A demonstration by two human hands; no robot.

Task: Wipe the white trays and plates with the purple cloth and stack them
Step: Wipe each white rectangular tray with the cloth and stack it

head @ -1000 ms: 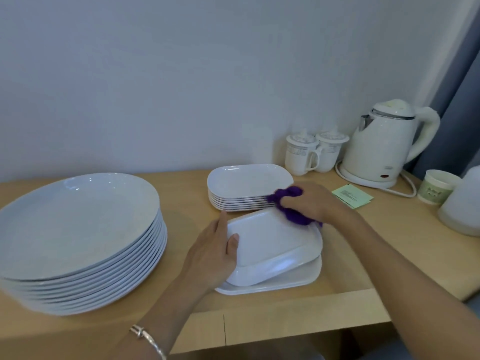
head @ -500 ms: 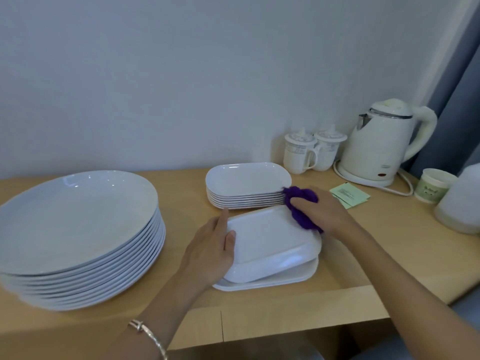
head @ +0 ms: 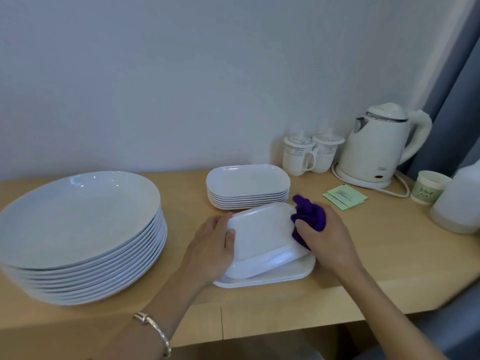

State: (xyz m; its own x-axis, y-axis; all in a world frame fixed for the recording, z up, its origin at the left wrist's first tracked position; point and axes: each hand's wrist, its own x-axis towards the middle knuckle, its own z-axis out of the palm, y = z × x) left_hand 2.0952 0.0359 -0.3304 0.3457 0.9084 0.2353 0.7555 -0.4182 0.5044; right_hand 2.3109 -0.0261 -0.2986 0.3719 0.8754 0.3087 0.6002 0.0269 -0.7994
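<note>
Your right hand (head: 330, 235), fingers curled round the bunched purple cloth (head: 310, 215), had slid from the far corner down the right edge of the upturned tray (head: 262, 237). Your left hand (head: 207, 248) stayed gripping its left edge. It lay on one tray (head: 298, 271), near a stack of about seven trays (head: 248, 188) and roughly ten plates (head: 78, 216).

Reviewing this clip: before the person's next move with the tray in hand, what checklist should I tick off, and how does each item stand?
1. Left hand grips the upturned tray by its left edge: ok.
2. Right hand holds the purple cloth against the tray's right end: ok.
3. Tray's underside wiped all over: cannot tell.
4. Upturned tray sits level on the tray beneath: not ok, it is tilted.
5. Top of the rear tray stack free: ok.
</note>
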